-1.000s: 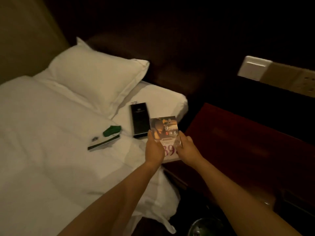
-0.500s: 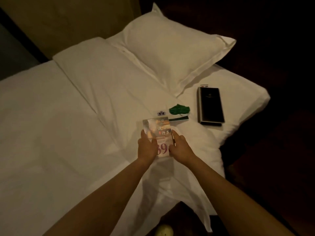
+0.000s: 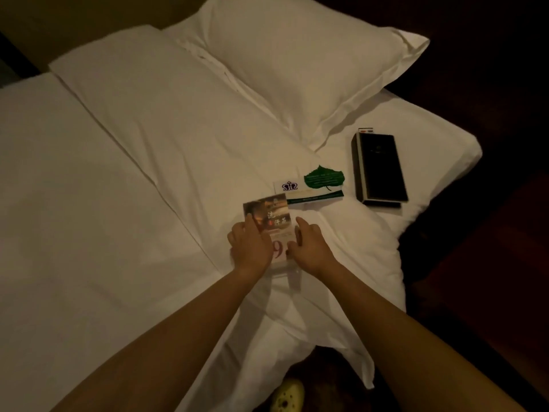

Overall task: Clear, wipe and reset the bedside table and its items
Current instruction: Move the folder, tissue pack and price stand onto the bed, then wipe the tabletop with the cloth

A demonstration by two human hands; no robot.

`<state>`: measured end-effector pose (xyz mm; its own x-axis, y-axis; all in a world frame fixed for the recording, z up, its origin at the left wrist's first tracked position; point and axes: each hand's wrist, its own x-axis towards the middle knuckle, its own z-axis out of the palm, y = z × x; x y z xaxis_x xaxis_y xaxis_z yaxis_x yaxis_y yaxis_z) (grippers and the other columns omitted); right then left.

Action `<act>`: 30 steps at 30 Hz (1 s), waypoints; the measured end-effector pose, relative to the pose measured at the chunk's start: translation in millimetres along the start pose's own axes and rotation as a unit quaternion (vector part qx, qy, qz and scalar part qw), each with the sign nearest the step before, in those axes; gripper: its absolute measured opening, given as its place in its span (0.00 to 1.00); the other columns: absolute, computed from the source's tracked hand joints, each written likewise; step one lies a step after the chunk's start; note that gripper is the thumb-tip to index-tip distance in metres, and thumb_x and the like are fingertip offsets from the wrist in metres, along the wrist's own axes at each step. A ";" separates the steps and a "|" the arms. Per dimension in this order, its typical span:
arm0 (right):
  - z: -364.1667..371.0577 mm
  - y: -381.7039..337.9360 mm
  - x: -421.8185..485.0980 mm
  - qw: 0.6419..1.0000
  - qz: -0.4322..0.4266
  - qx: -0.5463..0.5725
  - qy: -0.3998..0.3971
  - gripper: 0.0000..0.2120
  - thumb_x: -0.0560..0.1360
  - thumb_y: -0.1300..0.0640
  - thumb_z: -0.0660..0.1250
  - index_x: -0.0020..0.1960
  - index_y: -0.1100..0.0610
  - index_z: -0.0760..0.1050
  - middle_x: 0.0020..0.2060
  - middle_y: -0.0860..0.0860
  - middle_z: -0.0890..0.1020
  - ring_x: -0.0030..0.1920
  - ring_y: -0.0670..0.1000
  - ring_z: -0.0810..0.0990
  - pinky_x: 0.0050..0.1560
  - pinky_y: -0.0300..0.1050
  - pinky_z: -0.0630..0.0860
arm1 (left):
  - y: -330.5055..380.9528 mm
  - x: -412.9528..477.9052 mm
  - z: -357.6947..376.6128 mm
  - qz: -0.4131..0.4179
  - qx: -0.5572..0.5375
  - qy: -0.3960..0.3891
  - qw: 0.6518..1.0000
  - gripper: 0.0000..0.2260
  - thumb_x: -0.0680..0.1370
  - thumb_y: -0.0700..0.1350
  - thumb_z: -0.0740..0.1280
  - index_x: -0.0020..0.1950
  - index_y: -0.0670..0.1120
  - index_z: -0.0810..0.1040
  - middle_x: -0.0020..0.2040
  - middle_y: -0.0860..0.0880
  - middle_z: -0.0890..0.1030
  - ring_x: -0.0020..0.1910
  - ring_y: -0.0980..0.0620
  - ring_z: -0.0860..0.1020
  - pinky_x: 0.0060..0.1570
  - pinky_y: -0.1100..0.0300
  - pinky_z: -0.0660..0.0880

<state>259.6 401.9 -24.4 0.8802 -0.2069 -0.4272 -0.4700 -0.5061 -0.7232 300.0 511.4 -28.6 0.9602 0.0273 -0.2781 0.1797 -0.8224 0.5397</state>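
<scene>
Both hands, left [image 3: 251, 248] and right [image 3: 310, 246], pinch the sign [image 3: 274, 230] by its edges on the bed [image 3: 148, 173], just beside the cards [image 3: 309, 191], where soft sheets could tip it over on release

Illumination dim and warm, yellow-brown cast throughout; the white bedding [image 3: 148, 173] is the brightest area, without glare; the right side and top corners fall to near black, detail lost; soft shadows lie under the pillow [image 3: 297, 63] edge; wide-angle bowing at margins; overall softness, fine print illegible.
</scene>
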 end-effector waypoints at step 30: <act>-230.8 304.0 -296.4 0.879 0.383 -0.009 0.284 0.31 0.76 0.34 0.46 0.74 0.48 0.54 0.75 0.51 0.59 0.75 0.60 0.53 0.72 0.63 0.51 | 256.3 -238.0 209.4 0.501 0.202 -0.355 0.763 0.24 0.81 0.55 0.52 0.76 0.53 0.55 0.77 0.47 0.58 0.76 0.46 0.55 0.72 0.45 0.59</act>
<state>-128.8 116.1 7.6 0.1996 -0.8751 -0.4409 -0.9427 -0.0487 -0.3302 72.7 175.1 9.5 0.1890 -0.9267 -0.3248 -0.7863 -0.3410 0.5153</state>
